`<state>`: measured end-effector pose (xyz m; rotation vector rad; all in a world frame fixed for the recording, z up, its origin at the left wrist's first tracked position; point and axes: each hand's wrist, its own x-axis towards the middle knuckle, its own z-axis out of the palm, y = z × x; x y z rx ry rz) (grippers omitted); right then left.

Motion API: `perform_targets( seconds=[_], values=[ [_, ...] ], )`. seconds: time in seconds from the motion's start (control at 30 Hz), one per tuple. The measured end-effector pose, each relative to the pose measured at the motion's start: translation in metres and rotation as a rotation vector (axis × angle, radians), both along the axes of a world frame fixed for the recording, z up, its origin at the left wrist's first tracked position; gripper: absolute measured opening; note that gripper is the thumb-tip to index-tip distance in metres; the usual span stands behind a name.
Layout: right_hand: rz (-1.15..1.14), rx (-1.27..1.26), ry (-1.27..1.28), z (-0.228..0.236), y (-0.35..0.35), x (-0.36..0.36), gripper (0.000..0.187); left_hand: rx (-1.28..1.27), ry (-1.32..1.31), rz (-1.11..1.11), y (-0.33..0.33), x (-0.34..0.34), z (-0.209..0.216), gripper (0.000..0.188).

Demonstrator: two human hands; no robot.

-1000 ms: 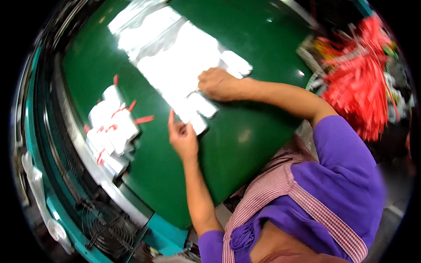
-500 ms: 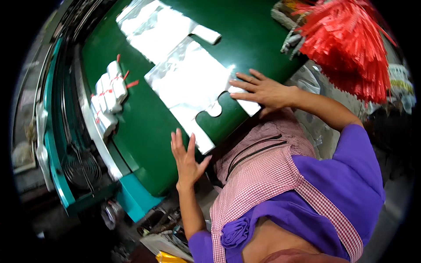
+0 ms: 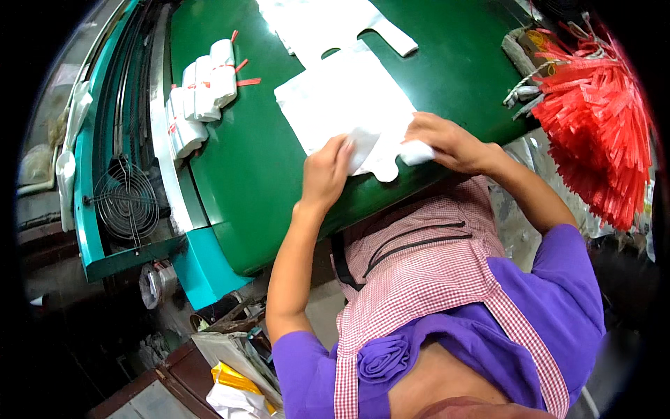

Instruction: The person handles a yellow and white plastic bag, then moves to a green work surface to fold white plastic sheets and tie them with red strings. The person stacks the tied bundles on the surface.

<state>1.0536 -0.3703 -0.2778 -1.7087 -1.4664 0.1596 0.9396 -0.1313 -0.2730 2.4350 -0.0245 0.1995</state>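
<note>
A flat stack of white plastic T-shirt bags [image 3: 342, 94] lies on the green table [image 3: 244, 202] in front of me. My left hand [image 3: 326, 171] is closed on the stack's left handle strip, folding it inward. On the other side, my right hand [image 3: 447, 142] grips the right handle strip, whose white end sticks out under the fingers. Between the hands a small rounded tab hangs toward the table's near edge. Farther off, a second stack of white bags [image 3: 328, 28] lies flat, touching or overlapping the far edge of the first.
Several rolled white bag bundles [image 3: 202, 87] tied with red strips sit at the table's left. A big bunch of red plastic strips [image 3: 597, 126] hangs at the right. Left of the table runs a teal machine frame [image 3: 87, 209] with a round wire guard [image 3: 125, 202].
Both hands, which lay spread on and beside the handle strips, have closed on them and folded them inward. The view has shifted, so the table and bundles sit farther right.
</note>
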Motion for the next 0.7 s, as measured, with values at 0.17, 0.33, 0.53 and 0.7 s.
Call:
perform_targets(
  seconds=[0.17, 0.33, 0.53, 0.7],
  values=[
    [-0.228, -0.414, -0.002, 0.001, 0.063, 0.001, 0.026, 0.471, -0.047, 0.027, -0.013, 0.017, 0.003, 0.018],
    [-0.121, -0.284, -0.437, -0.015, 0.054, -0.023, 0.029, 0.506, -0.376, -0.237, -0.034, -0.043, -0.015, 0.046],
    [-0.234, -0.353, -0.334, -0.009, 0.068, 0.029, 0.046, 0.256, -0.219, -0.045, -0.028, 0.002, -0.014, 0.019],
    [-0.159, -0.345, -0.317, -0.006, 0.067, 0.003, 0.059, 0.255, 0.026, 0.103, 0.005, 0.032, 0.006, 0.019]
  ],
)
